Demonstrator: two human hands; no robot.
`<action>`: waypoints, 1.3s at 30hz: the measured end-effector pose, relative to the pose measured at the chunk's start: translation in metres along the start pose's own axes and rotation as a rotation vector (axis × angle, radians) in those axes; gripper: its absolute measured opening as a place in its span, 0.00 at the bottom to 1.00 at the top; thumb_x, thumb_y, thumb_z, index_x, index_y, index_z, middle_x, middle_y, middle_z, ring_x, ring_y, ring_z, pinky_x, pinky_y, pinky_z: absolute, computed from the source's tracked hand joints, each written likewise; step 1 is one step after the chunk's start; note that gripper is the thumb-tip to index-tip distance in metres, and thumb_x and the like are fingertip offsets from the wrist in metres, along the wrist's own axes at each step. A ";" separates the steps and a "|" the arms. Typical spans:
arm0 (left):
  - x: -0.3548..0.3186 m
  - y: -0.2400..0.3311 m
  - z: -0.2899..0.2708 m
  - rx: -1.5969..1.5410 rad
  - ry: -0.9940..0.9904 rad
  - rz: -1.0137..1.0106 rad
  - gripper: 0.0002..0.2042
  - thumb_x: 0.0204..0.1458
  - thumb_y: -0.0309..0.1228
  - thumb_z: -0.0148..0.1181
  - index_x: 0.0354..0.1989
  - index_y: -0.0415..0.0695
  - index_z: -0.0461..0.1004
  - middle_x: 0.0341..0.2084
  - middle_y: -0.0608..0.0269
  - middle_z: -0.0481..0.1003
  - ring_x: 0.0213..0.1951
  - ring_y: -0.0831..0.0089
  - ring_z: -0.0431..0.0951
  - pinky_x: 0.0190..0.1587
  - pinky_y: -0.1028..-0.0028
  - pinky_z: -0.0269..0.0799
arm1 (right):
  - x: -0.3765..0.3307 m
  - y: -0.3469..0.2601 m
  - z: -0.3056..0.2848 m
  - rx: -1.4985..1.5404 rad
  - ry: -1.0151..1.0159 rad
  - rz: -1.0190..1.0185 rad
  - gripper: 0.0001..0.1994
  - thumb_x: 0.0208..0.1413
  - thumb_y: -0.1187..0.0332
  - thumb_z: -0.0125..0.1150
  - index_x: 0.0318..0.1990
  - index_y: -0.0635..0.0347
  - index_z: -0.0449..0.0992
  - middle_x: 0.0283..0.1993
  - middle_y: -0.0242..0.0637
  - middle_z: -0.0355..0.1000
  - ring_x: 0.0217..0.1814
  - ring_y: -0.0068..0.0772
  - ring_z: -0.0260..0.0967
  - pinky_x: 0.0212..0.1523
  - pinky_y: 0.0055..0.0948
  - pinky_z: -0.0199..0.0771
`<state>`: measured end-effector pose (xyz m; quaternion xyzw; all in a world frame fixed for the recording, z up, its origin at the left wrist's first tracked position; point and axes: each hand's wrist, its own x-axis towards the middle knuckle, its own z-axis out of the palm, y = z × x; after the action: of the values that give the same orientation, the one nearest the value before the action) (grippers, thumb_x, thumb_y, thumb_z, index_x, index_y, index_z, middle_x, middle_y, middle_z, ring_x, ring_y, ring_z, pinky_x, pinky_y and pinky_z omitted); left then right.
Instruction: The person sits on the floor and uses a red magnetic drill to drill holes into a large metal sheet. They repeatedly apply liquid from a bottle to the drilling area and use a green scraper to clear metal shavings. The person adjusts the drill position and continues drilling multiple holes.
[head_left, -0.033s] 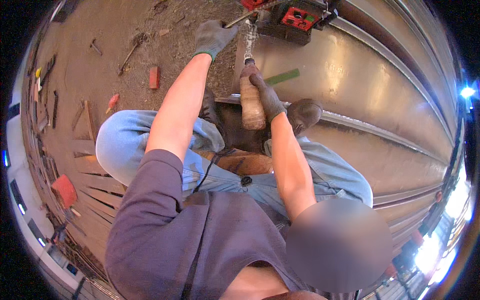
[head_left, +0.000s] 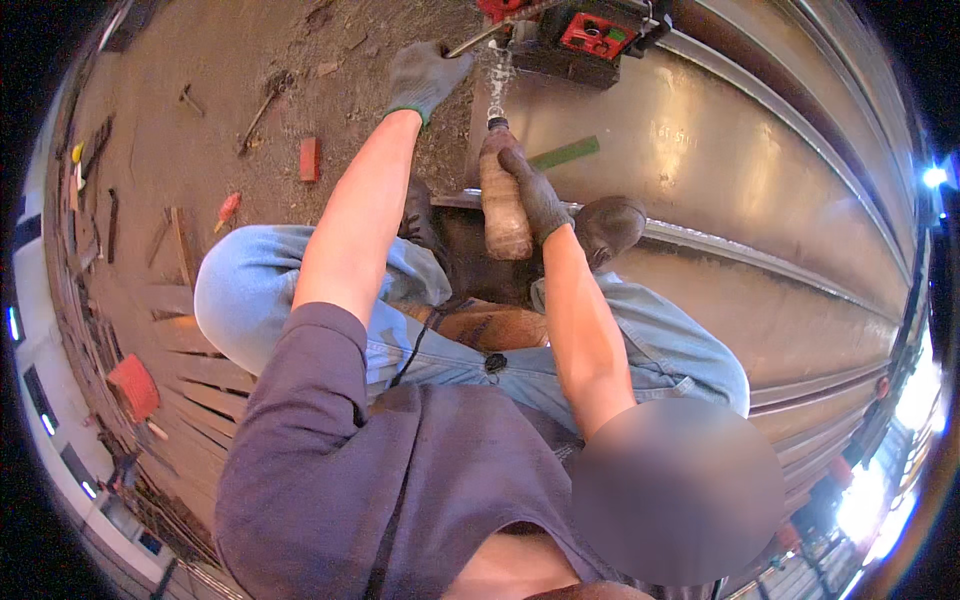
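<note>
The big steel beam is lying under and beyond both hands. A red and black drill machine is sitting on it, just past the fingertips. The gloved left hand is wrapping around the machine's thin metal handle. The gloved right hand is gripping a brownish plastic bottle, tilted nozzle-first toward the drill.

Warm, fairly bright light fills the scene. A broad soft glare lies on the steel beam beyond the right grip, with small blown-out lamps at the right rim. Heavy fisheye bending curves all straight edges; black corners frame the view. One blurred patch sits below the forearms.
</note>
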<state>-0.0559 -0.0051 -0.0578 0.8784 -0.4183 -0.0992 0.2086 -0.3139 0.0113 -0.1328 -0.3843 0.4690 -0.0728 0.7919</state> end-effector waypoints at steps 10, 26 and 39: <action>0.009 -0.006 0.007 -0.065 -0.004 -0.044 0.27 0.47 0.56 0.62 0.36 0.41 0.85 0.31 0.43 0.82 0.39 0.46 0.82 0.44 0.53 0.76 | 0.013 0.005 -0.007 -0.216 0.043 -0.148 0.43 0.56 0.35 0.58 0.61 0.71 0.73 0.64 0.58 0.70 0.66 0.51 0.67 0.66 0.40 0.63; 0.002 0.012 -0.010 -0.011 -0.013 -0.057 0.23 0.48 0.53 0.62 0.38 0.44 0.85 0.35 0.44 0.82 0.42 0.47 0.82 0.47 0.55 0.76 | 0.025 0.012 -0.011 -0.232 0.141 -0.161 0.43 0.54 0.42 0.67 0.64 0.75 0.68 0.57 0.49 0.74 0.53 0.39 0.74 0.55 0.35 0.73; 0.007 0.009 -0.005 0.004 -0.027 -0.073 0.24 0.48 0.55 0.62 0.38 0.46 0.85 0.36 0.43 0.82 0.42 0.47 0.82 0.47 0.55 0.77 | 0.025 0.011 -0.012 -0.206 0.060 -0.118 0.45 0.53 0.34 0.60 0.62 0.72 0.71 0.60 0.55 0.72 0.61 0.50 0.70 0.62 0.39 0.67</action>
<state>-0.0562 -0.0137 -0.0497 0.8921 -0.3891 -0.1176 0.1975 -0.3124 0.0012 -0.1606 -0.4882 0.4739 -0.0823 0.7283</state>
